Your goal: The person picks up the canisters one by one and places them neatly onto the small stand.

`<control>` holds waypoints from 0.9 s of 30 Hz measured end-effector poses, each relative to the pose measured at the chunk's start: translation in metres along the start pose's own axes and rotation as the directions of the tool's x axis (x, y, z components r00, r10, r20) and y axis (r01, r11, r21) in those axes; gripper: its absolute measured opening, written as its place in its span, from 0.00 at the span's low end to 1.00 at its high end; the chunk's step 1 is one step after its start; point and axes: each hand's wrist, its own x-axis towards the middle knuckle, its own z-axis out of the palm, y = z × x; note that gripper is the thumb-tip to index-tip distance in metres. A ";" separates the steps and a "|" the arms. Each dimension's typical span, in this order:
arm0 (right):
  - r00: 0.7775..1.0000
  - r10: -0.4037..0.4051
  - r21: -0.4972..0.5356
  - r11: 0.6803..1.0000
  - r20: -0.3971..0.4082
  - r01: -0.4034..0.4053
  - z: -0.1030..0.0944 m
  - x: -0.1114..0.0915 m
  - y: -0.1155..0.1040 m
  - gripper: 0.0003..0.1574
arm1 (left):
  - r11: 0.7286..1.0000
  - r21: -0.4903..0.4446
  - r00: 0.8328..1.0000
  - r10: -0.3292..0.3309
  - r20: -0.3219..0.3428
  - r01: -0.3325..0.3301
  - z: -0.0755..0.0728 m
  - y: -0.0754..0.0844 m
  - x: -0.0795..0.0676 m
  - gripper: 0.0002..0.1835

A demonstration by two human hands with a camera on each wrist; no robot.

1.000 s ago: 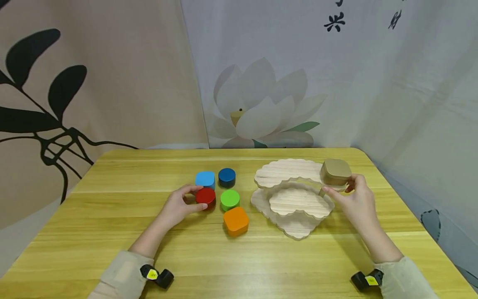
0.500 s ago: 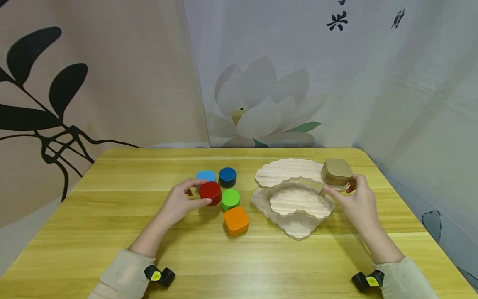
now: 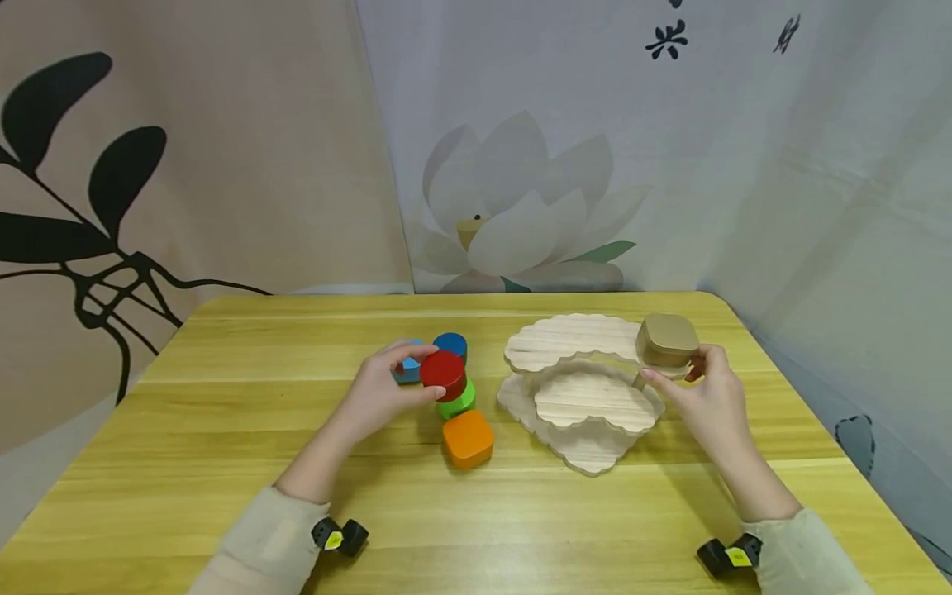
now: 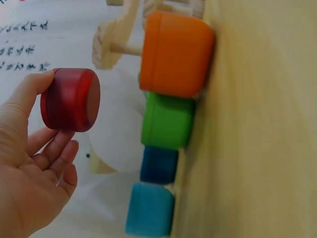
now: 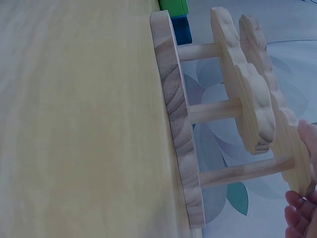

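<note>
My left hand [image 3: 383,388] pinches a round red block [image 3: 443,375] between thumb and fingers. In the left wrist view the red block [image 4: 72,100] is up off the table, clear of the other blocks. Below it in the head view is a green round block [image 3: 459,403], partly covered. My right hand [image 3: 710,402] grips the right end of the upper tier of a pale wooden cloud-edged stand [image 3: 565,341]. Beside those fingers, a tan rounded-square block [image 3: 668,339] sits on that tier. The right wrist view shows dowels [image 5: 215,111] joining the tiers to the base [image 5: 176,109].
An orange rounded-square block [image 3: 468,439] lies in front of the green one. Behind the red block are a dark blue round block [image 3: 451,343] and a light blue block [image 3: 406,372], partly hidden by the left hand. A printed curtain [image 3: 521,83] hangs beyond the table's far edge.
My left hand has lifted the red block from beside the light blue one and carried it right, over the green block. The right hand keeps its grip on the stand.
</note>
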 end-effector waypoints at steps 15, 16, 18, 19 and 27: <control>1.000 0.015 -0.011 1.000 0.010 -0.015 -0.001 0.000 -0.003 0.41 | 0.997 -0.026 0.998 0.066 0.007 -0.066 0.015 0.036 0.028 0.26; 1.000 0.018 -0.011 1.000 0.011 -0.017 -0.002 0.000 -0.004 0.41 | 0.997 -0.029 0.997 0.072 0.007 -0.072 0.016 0.039 0.030 0.26; 1.000 0.021 -0.012 1.000 0.011 -0.021 -0.002 0.000 -0.004 0.41 | 0.995 -0.033 0.996 0.092 0.003 -0.092 0.018 0.045 0.035 0.25; 1.000 0.022 -0.012 1.000 0.012 -0.022 -0.002 0.000 -0.004 0.41 | 0.994 -0.031 0.995 0.103 0.002 -0.103 0.019 0.048 0.037 0.25; 0.999 0.028 -0.001 1.000 0.022 -0.028 -0.003 -0.001 -0.005 0.42 | 0.981 0.002 0.981 0.193 -0.002 -0.193 0.031 0.071 0.056 0.24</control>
